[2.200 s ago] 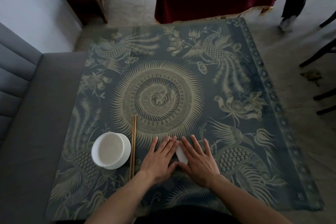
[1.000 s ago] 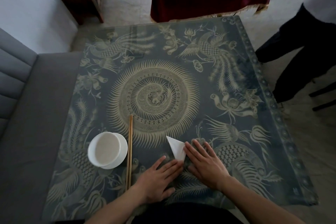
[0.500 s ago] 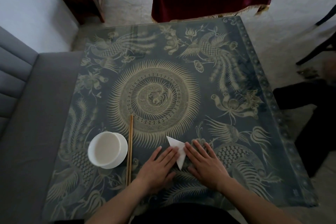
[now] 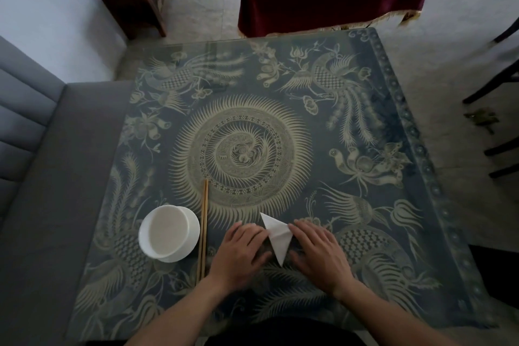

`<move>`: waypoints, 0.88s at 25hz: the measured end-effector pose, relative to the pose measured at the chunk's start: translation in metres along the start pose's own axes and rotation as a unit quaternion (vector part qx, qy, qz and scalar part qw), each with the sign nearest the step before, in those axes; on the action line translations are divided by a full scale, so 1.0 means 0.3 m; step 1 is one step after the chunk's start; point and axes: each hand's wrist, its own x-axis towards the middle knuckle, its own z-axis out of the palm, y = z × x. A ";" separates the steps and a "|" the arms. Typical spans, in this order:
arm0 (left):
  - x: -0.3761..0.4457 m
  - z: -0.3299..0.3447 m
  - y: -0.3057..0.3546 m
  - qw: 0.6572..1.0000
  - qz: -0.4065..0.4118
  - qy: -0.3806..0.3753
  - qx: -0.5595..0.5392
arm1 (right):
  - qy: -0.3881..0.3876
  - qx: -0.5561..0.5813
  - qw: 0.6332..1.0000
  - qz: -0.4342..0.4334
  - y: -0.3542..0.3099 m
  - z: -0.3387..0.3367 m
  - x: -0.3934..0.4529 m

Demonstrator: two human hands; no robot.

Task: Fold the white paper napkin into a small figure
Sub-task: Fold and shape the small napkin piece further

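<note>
1. Napkin (image 4: 276,239) is a pointy folded sliver on the table (image 4: 421,205), between my hands.
2. Left hand (image 4: 243,251) and right hand (image 4: 318,251) lie flat, fingertips pinning its edges, gripping nothing.
3. Uneven pressure probably skews the crease, or tears it.

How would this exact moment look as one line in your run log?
stage: folding | napkin: pointed shape, flat on table | left hand: pressing left edge | right hand: pressing right edge | bowl, chopsticks: untouched

Bare forearms, no sleeves — left hand (image 4: 241,251), right hand (image 4: 318,254), ringless
</note>
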 end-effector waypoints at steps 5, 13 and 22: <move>0.119 -0.020 0.062 0.990 -0.125 0.005 -0.059 | 0.041 0.023 0.997 0.057 -0.018 -0.016 0.077; 0.105 0.002 0.085 0.986 -0.156 -0.021 -0.062 | 0.038 -0.004 0.999 0.037 0.003 -0.025 0.101; 0.103 0.001 0.074 0.992 -0.120 -0.015 -0.031 | 0.063 -0.004 0.998 0.001 0.015 -0.009 0.086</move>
